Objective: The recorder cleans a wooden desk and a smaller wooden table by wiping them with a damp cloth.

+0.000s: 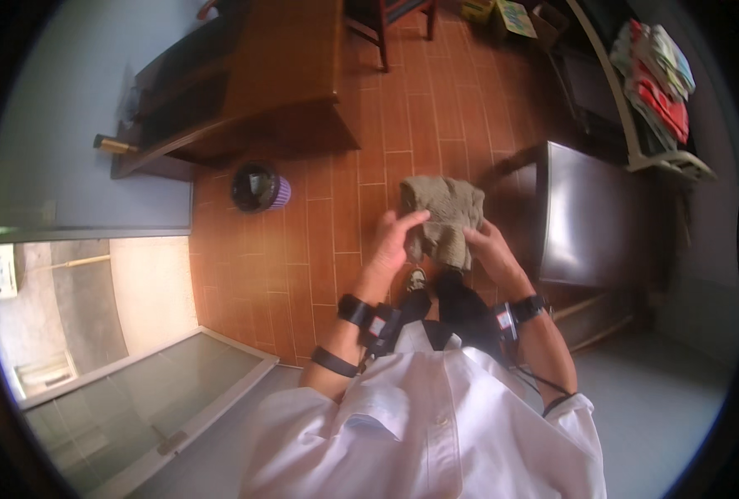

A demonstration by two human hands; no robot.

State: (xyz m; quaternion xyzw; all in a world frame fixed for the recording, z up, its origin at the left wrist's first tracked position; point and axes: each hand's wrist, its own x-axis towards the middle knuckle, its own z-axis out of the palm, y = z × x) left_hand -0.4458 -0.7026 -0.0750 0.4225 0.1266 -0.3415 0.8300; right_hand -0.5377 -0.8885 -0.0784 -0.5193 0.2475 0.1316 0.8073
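Observation:
A greyish-brown cloth (445, 203), crumpled and partly folded, hangs between my two hands in front of my body. My left hand (391, 243) grips its left side, the thumb or a finger lying across the top of the fabric. On the right side my right hand (495, 251) pinches the lower edge of the cloth. The fingers beneath the fabric are hidden on both sides. Below the cloth, one of my shoes (417, 280) shows on the tiled floor (319, 249).
A wooden desk (288, 56) stands ahead to the left, a waste bin (260, 187) near it. To the right is a dark, shiny-topped table (594, 218); beyond it, folded cloths (660, 87) lie near a pale rail (619, 106). A framed glass door (151, 399) stands open at lower left.

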